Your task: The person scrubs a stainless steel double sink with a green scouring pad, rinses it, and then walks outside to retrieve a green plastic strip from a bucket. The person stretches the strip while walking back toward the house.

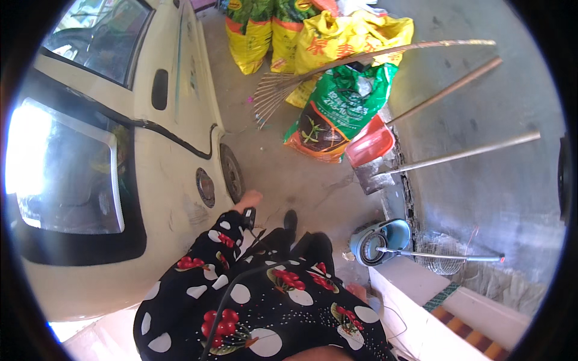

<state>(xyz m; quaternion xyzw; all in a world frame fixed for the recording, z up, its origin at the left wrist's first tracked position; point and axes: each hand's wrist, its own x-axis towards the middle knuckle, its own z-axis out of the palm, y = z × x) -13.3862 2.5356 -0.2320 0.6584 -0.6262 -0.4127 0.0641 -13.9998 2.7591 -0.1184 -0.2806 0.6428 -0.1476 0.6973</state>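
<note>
My left hand [251, 198] hangs out in front beside the rear wheel [231, 173] of a cream vehicle. Its fingers look loosely curled, with nothing visible in them. A dark band circles that wrist. Low on the right, my right hand [358, 292] shows only in part, between my patterned black sleeve [346, 316] and a pale ledge [397, 289]. Its fingers cannot be made out. Nearest to it on the floor is a blue mop bucket [394, 231] with a grey round basket and a mop handle [445, 255] leaning across it.
The cream vehicle [171, 180] fills the left side. Ahead stand yellow sacks [355, 30] and a green bag [355, 90], with a bamboo rake [337, 62] across them. A red dustpan [370, 143] and a shovel [373, 174] lean by the right wall [481, 108].
</note>
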